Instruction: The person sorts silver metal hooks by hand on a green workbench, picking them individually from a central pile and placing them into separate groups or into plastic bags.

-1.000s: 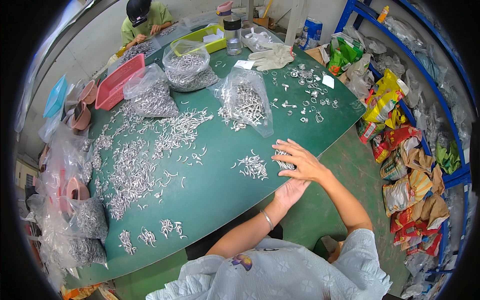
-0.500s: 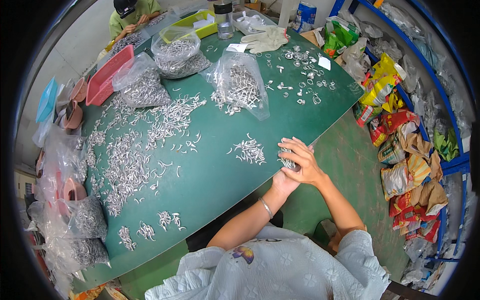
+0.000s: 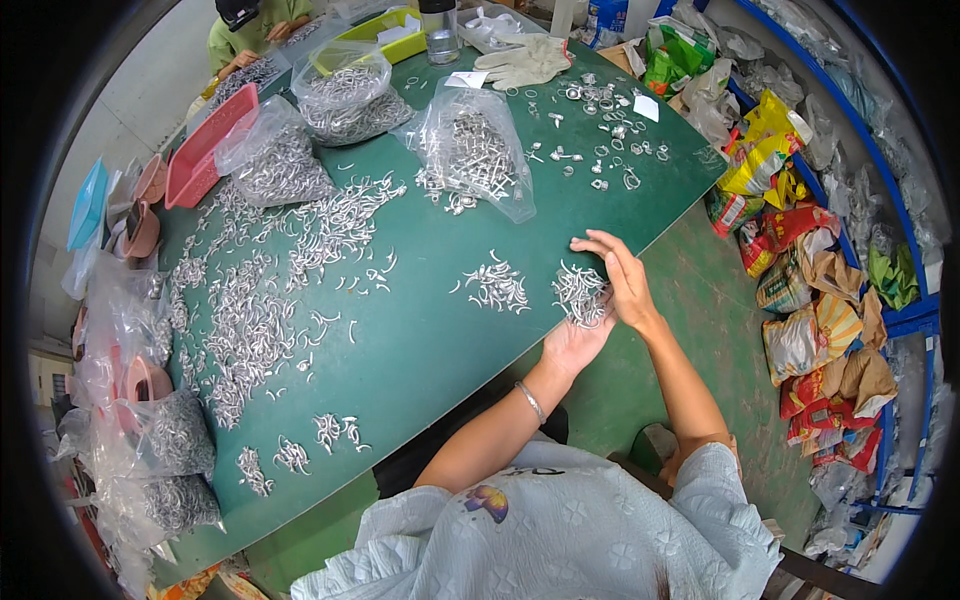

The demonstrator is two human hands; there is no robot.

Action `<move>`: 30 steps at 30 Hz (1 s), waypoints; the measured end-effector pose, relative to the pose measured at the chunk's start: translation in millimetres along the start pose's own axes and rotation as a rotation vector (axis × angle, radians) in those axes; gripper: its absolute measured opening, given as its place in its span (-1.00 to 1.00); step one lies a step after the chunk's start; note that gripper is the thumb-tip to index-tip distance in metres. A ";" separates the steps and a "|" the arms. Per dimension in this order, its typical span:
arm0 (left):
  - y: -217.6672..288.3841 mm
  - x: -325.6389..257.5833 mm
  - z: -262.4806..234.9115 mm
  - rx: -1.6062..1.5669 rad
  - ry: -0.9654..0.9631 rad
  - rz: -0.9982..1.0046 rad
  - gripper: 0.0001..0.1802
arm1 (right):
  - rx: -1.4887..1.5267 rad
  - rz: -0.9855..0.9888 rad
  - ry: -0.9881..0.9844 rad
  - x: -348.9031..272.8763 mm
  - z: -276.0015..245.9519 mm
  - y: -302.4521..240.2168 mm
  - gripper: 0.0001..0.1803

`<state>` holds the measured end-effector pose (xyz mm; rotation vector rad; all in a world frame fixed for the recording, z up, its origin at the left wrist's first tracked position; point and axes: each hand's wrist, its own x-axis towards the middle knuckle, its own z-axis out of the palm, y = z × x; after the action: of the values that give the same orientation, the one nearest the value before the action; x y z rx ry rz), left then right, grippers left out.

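- Head view: green desk (image 3: 430,370) across the scene.
- Far: clear bag (image 3: 470,150) of metal parts.
- Near right: right hand (image 3: 628,290), released, fingers outstretched beside the heap.
- Near desk edge: left hand (image 3: 578,345), palm up, fingers hidden; cannot tell whether grasping.
- Over left fingers: heap of curved metal pieces (image 3: 578,293).

Pale wall (image 3: 150,90) at upper left, worn green floor (image 3: 708,300), green-topped table (image 3: 420,375), blue shelving (image 3: 915,318) along the right side
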<state>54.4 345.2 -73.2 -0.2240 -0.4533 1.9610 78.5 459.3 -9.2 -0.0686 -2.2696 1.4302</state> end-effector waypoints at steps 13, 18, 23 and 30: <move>3.5 -1.8 -13.2 -0.195 -0.030 -0.053 -0.58 | -0.625 -0.268 -0.068 -16.6 -11.7 -27.1 -0.79; 2.3 -2.2 -14.2 -0.115 -0.050 -0.069 -0.56 | -0.653 -0.312 -0.037 -11.8 -14.1 -16.3 -0.84; -1.5 2.9 1.4 0.003 0.260 -0.013 -0.52 | -0.318 -0.106 0.164 -1.0 -18.0 -23.3 -0.94; 12.5 -0.9 -28.7 -0.338 0.053 -0.070 -0.45 | 0.031 -0.150 -0.257 2.3 78.3 -87.1 -0.93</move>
<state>54.5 346.0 -104.6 -0.4673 -0.7480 1.7975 62.1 353.8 39.0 0.3058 -2.3947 1.4639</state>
